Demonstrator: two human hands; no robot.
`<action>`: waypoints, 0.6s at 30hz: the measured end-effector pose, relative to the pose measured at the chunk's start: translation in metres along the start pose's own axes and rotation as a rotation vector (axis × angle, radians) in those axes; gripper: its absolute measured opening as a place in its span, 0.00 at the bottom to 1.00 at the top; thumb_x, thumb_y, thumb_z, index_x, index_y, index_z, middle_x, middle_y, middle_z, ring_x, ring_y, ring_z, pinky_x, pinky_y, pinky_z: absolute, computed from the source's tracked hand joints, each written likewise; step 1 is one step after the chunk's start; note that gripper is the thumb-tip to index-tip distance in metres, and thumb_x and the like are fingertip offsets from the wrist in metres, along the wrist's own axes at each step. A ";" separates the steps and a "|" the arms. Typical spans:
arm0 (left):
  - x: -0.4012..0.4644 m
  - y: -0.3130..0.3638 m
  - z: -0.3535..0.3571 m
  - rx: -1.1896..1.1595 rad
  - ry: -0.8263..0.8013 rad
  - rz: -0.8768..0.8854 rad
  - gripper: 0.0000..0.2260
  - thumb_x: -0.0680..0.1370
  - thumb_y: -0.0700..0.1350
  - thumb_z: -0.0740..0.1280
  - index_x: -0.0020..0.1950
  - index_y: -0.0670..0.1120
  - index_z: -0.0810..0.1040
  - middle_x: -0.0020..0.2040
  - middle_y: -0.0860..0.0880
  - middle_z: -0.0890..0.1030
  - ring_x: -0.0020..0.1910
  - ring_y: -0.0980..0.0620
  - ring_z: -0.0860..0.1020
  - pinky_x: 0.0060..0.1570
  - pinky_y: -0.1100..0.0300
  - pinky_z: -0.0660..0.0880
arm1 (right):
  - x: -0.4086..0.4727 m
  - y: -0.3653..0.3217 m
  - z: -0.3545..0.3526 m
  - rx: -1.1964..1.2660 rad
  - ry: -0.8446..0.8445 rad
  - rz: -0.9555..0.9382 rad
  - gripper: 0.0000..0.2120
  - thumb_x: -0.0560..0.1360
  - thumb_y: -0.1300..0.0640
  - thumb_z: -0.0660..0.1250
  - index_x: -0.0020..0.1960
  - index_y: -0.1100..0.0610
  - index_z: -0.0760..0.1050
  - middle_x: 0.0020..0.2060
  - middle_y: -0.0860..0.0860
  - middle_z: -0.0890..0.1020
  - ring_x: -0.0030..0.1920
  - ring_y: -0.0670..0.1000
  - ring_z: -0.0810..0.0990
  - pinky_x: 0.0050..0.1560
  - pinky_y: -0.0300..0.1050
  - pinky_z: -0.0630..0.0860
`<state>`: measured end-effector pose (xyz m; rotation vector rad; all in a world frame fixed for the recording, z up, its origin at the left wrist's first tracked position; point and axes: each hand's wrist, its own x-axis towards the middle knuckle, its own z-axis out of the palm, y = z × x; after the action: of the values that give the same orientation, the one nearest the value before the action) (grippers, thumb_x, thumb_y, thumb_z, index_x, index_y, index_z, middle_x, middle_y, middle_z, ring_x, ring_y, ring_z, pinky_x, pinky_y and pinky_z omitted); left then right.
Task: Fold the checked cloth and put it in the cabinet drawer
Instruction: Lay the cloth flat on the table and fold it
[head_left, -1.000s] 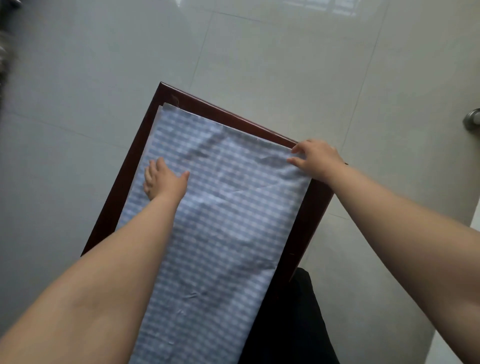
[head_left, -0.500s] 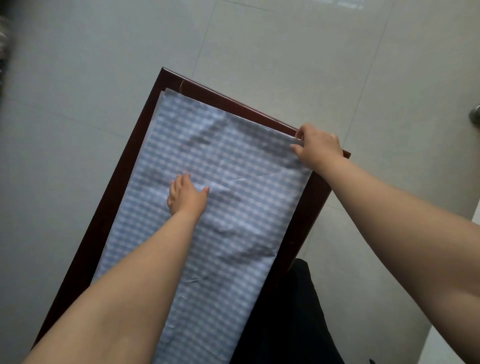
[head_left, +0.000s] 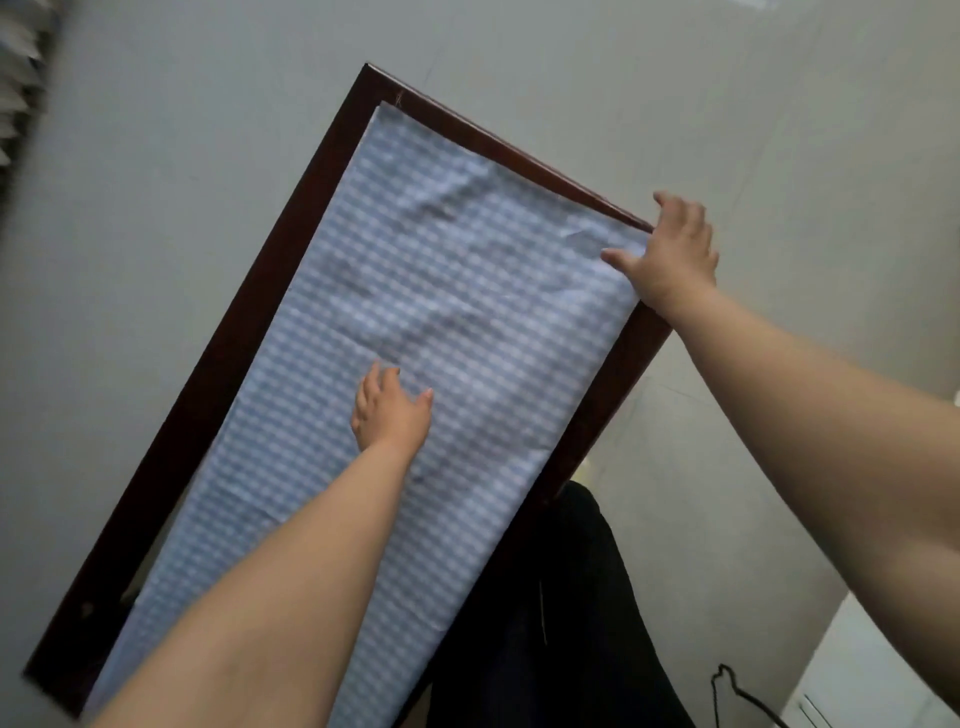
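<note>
With the checked cloth spread along the dark wooden table, pressed mid-length under the flat left hand and pinned at its far right corner by the spread-fingered right hand, a skewed fold could be made – the near end overhangs unheld.

The floor consists of large, pale grey, glossy tiles separated by thin grout lines. A soft, bright reflection sits on the tiles at the upper right edge of the view. A long rectangular table with a dark red-brown wooden frame stands on this floor and runs diagonally from the lower left to the upper centre. A blurred, pale slatted object occupies the upper left corner. A white flat-topped unit occupies the lower right corner, with a thin black cable lying just beside it.
</note>
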<state>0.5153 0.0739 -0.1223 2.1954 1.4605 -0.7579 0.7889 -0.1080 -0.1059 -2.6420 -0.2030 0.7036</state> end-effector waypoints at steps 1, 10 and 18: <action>-0.004 -0.009 0.001 0.005 0.006 -0.002 0.28 0.79 0.57 0.61 0.76 0.48 0.59 0.79 0.49 0.52 0.77 0.47 0.52 0.74 0.47 0.55 | -0.020 -0.001 0.013 0.069 0.063 -0.018 0.35 0.72 0.43 0.68 0.73 0.55 0.59 0.70 0.56 0.63 0.70 0.57 0.63 0.68 0.54 0.62; -0.047 -0.134 0.027 0.045 0.001 -0.043 0.29 0.78 0.58 0.61 0.76 0.47 0.59 0.78 0.47 0.56 0.77 0.46 0.55 0.73 0.48 0.57 | -0.316 0.000 0.200 0.053 -0.314 -0.560 0.19 0.70 0.50 0.70 0.58 0.57 0.75 0.53 0.54 0.78 0.54 0.58 0.79 0.52 0.49 0.77; -0.063 -0.309 0.030 0.095 0.076 -0.100 0.31 0.77 0.58 0.62 0.76 0.47 0.58 0.77 0.46 0.58 0.76 0.45 0.57 0.73 0.47 0.58 | -0.473 -0.004 0.300 0.497 -0.188 0.338 0.27 0.75 0.51 0.68 0.69 0.60 0.65 0.68 0.56 0.64 0.68 0.56 0.65 0.68 0.47 0.62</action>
<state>0.2032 0.1275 -0.1146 2.2573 1.6133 -0.8007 0.2290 -0.1150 -0.1313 -2.1495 0.3363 0.9673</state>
